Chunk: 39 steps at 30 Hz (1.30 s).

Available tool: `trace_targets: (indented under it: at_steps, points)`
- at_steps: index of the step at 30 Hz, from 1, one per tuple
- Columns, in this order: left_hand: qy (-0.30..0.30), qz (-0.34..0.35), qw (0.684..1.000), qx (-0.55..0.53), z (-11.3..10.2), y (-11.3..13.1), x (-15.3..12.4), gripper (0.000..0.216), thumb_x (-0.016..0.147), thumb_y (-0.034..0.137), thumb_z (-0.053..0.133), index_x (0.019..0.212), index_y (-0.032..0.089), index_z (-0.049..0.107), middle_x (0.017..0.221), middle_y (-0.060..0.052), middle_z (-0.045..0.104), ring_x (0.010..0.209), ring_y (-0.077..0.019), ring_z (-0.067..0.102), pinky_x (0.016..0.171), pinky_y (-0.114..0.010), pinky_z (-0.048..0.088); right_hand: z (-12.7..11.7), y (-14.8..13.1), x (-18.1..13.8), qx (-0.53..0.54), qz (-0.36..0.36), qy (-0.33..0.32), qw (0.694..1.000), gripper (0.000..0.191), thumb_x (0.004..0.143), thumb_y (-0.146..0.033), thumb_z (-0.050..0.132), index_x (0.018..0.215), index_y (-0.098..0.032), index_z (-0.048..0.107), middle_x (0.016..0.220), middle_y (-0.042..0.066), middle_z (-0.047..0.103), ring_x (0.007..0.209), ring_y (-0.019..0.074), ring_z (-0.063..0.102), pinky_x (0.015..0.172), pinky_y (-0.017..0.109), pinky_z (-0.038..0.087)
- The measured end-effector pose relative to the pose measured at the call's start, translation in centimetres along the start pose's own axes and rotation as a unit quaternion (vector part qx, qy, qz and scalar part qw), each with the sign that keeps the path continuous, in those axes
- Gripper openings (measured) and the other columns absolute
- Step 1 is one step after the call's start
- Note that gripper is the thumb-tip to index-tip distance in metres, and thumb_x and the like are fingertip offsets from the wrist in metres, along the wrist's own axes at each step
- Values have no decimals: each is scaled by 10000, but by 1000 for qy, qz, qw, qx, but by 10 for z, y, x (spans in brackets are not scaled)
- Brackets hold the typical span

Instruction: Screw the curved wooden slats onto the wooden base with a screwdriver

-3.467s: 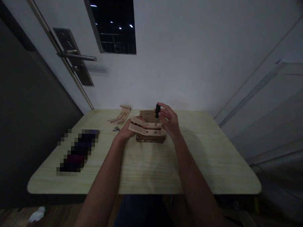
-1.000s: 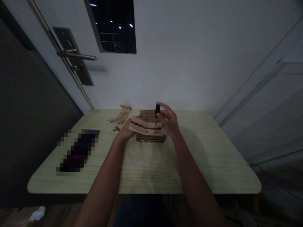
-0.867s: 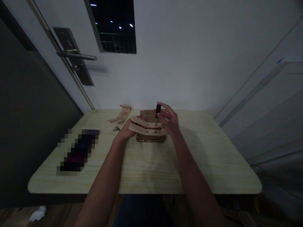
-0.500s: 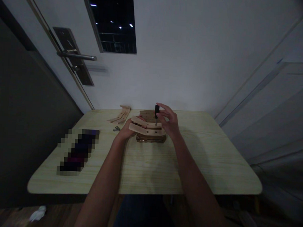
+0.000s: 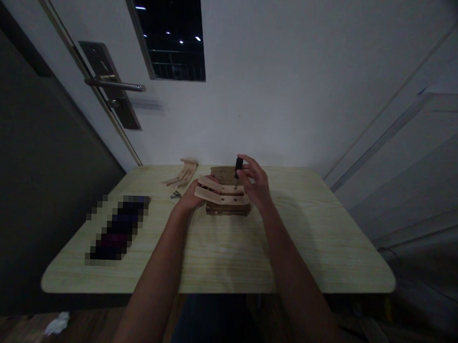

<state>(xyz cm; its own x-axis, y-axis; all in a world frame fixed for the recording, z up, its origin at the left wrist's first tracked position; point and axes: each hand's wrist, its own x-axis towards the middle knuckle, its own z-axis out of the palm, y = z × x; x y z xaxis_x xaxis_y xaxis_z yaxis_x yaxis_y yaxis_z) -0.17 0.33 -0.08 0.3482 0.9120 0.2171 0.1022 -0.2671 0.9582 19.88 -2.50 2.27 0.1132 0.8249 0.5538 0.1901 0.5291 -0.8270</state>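
Writing: the dark thing (image 5: 116, 227) at the left is pixelated, so any lettering on it cannot be made out; what may be marked on the lock plate (image 5: 109, 82) is too small to read.
Right hand (image 5: 256, 184): fingers closed in a narrow pinch on the black handle of the screwdriver (image 5: 238, 165), thumb low on it, forefinger reaching to its top; the remaining fingers are curled beside it.
Left hand (image 5: 192, 195): fingers around the left end of the near strips (image 5: 209, 195), holding them; some fingertips show through the gap between the two, the rest are hidden beneath, so the full spread cannot be told.
Screwdriver: one, nearly upright, handle up, tip down at the right-hand dark spot of the rear strip.
Near strips: two, bent, pale wood, side by side with a narrow gap, over the cardboard (image 5: 227, 210) at the middle of the surface (image 5: 226, 264); the front one shows two dark spots.
Cardboard: brown, showing behind and in front of the strips; layers cannot be counted.
Far strips (image 5: 184, 173): two, similar bent wood, lying at the back of the surface, left of the cardboard.
Screws (image 5: 175, 195): a small heap just left of the left hand, too small to count.
Surface: one, pale, wood-grained, rounded at its front corners.
Door: one lever handle (image 5: 121, 85) and one dark window (image 5: 174, 29).
Floor: one crumpled white scrap (image 5: 57, 324), lower left.
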Motion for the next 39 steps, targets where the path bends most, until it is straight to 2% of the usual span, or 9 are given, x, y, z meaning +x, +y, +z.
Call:
trace_targets:
  at_steps: [5,9,16,20,24,29,31,34,39]
  points:
    - [10,2,1000,2,1,0,1,399,529,340,836,846,144,694,890,-75,741,882,-253,687,874,-393,539,0,2,0,8,7,-6,1000,428,831,-454,651,1233,-314,609,953,15,673,796,159,670,801,355,581]
    - [5,1,1000,-1,1,2,0,367,564,338,810,847,135,694,887,-81,738,842,-246,688,841,-390,548,0,1,-1,5,7,-4,1000,427,829,-447,656,1232,-317,603,971,15,679,808,163,679,819,368,580]
    - [-10,13,1000,-9,1,4,-1,339,576,359,811,818,152,693,871,-71,725,885,-246,678,854,-364,535,1,-7,-2,41,-8,-4,999,398,847,-490,631,1184,-281,600,1033,35,724,982,193,697,937,411,561]
    - [-12,17,1000,-11,0,3,-1,339,583,369,799,816,149,692,861,-73,721,879,-243,678,883,-378,527,0,-5,-1,44,-1,3,999,399,825,-468,663,1171,-276,615,982,33,720,899,180,706,883,393,582]
    - [-12,7,1000,-14,0,1,-1,346,585,344,805,853,159,689,875,-66,723,834,-229,681,818,-359,547,0,-1,0,11,-2,16,1000,394,814,-445,676,1175,-292,639,965,25,699,871,169,685,856,375,586]
    - [2,21,1000,-12,1,-3,1,381,555,315,833,866,153,684,927,-81,730,910,-246,673,874,-388,537,-1,2,1,3,-8,-11,1000,426,838,-451,644,1245,-328,624,1144,21,689,884,155,665,899,383,570]
    - [3,19,1000,-13,0,-4,2,371,554,313,832,854,152,684,930,-79,728,949,-255,669,888,-384,530,-1,2,1,12,-7,-15,1000,426,835,-458,648,1237,-318,627,1143,26,689,866,156,673,892,381,572]
    - [-7,8,1000,-19,0,-3,2,364,562,337,818,842,150,681,900,-69,723,878,-236,674,821,-353,539,-2,2,1,24,4,-13,1000,428,836,-481,644,1222,-297,625,1060,38,697,839,169,689,849,383,584]
    - [-19,8,1000,-16,0,3,1,400,553,390,809,833,141,670,844,-74,721,766,-218,670,732,-332,535,-5,-1,2,52,-6,-48,997,418,871,-529,577,1213,-292,615,1081,50,716,1009,204,686,947,417,552]
